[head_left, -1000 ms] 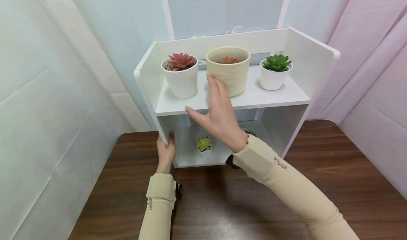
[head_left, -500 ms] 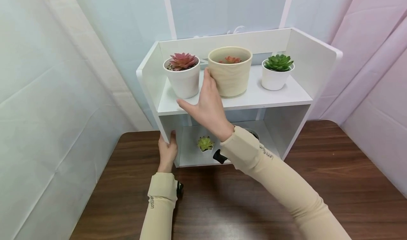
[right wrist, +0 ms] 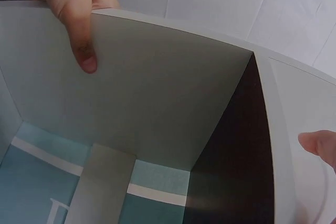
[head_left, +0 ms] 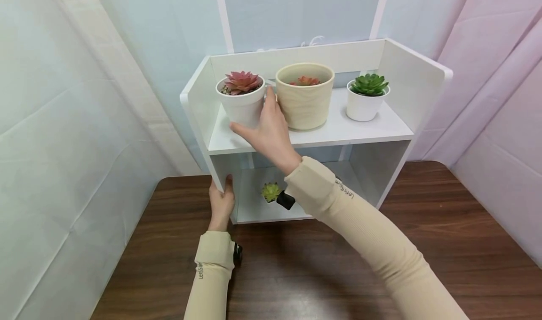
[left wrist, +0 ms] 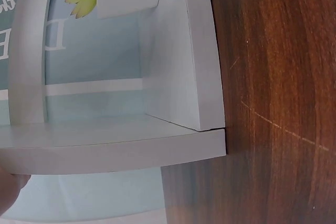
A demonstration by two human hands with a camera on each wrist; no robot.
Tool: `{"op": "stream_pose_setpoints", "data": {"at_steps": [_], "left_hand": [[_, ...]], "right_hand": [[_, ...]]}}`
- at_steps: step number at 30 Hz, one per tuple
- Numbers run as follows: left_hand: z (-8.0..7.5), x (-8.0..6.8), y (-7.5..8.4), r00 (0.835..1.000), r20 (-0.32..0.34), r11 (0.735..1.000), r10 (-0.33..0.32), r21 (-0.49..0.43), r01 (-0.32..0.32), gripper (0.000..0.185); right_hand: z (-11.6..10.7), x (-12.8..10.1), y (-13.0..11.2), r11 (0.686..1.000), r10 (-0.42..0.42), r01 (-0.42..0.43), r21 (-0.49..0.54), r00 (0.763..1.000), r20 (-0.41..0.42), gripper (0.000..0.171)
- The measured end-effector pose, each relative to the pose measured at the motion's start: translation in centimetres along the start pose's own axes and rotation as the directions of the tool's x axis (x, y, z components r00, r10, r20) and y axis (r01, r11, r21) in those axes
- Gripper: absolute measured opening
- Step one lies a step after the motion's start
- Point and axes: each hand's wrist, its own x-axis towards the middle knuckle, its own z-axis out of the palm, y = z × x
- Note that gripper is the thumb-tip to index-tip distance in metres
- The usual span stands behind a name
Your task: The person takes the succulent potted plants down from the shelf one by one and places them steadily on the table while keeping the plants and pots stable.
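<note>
Two hands are working: the left hand [head_left: 221, 206] is gripping the white shelf [head_left: 406, 82] to steady it, while the right hand [head_left: 267, 131], fingers spread apart, is touching the white pot [head_left: 242, 106] at ten o'clock.

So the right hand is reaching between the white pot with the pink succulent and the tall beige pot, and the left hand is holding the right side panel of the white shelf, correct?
Not quite. The left hand holds the left side panel of the white shelf, as the head view shows. The right hand does reach between the white pot with the pink succulent and the tall beige pot.
</note>
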Motion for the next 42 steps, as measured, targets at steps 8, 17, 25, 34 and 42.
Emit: {"op": "stream_pose_setpoints", "data": {"at_steps": [8,17,25,34,42], "left_hand": [[0.0,-0.2,0.8,1.000,-0.001,1.000,-0.021,0.003,0.021,0.041],[-0.2,-1.0,3.7,1.000,0.024,1.000,-0.013,-0.005,0.013,0.041],[-0.2,-0.9,3.6,0.999,0.034,1.000,-0.012,-0.016,0.013,0.042],[-0.2,-0.9,3.7,0.999,0.032,1.000,-0.014,-0.021,0.015,0.042],[-0.2,-0.8,3.7,1.000,0.030,1.000,-0.006,-0.023,0.007,0.041]], "right_hand": [[0.4,0.6,-0.2,0.998,0.038,-0.038,0.057,0.999,0.006,0.107],[0.6,1.0,0.2,0.998,0.040,-0.040,0.048,0.999,-0.014,0.102],[0.7,1.2,0.2,0.998,0.050,-0.050,0.047,0.999,-0.007,0.101],[0.7,1.4,0.3,0.998,0.060,-0.060,0.021,0.998,-0.016,0.096],[0.6,1.4,0.3,0.998,0.069,-0.069,0.007,0.997,-0.027,0.094]]}}
